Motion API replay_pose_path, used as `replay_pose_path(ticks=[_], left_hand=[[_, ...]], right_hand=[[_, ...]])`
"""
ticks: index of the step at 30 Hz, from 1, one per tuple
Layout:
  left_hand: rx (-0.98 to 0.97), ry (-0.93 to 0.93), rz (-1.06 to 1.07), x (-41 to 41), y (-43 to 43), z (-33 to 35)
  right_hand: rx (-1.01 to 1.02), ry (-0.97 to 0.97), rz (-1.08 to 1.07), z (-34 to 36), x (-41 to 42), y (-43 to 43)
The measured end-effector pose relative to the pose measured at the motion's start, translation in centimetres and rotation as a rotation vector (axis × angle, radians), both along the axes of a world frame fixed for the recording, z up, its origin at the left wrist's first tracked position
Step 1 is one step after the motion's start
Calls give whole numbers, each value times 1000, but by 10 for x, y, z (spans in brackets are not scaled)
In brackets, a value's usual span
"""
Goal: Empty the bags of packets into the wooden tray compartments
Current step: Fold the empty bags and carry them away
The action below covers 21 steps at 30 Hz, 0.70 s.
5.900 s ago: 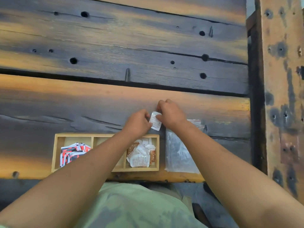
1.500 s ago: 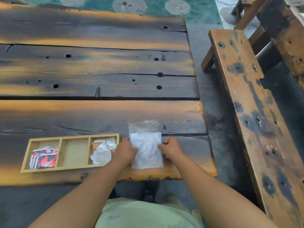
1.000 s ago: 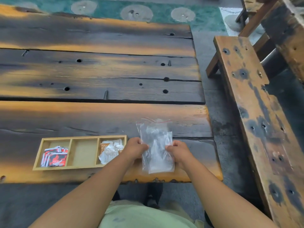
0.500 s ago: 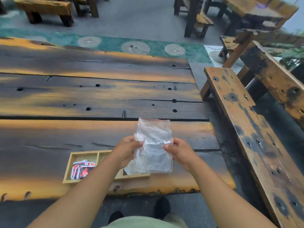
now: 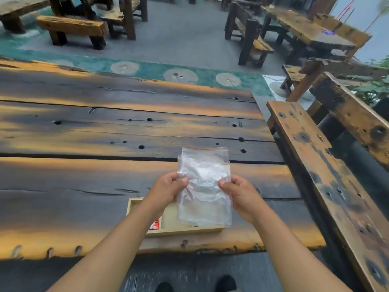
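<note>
Clear crinkled zip bag [image 5: 205,186] held upright above wooden tray [image 5: 185,230], left hand [image 5: 168,189] and right hand [image 5: 240,194] pinching its side edges. Red-white packets [image 5: 154,225] in one compartment. Tray on charred plank bench [image 5: 84,186].

Your two bare forearms reach forward from the bottom of the view and draw in toward each other. Your left hand [image 5: 167,189] pinches the left edge of the bag [image 5: 205,186], thumb on the near face and fingers curled behind. Your right hand [image 5: 239,193] pinches the right edge likewise, level with the left, both raised.
</note>
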<state>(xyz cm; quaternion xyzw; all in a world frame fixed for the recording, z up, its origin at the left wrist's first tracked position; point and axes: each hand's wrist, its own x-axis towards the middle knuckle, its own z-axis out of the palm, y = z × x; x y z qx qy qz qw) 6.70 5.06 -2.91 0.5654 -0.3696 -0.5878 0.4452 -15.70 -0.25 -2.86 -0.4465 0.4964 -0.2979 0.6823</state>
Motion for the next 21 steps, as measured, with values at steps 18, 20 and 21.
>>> replay_pose_path(ticks=[18,20,21], left_hand=[[-116,433,126,-38,3,49],[-121,473,153,-44,1,51],[-119,472,169,-46,0,52]], right_hand=[[40,-484,-18,50,-36,-22],[34,-499,-15,50,-39,-22],[37,-486,-24,49,-41,-23]])
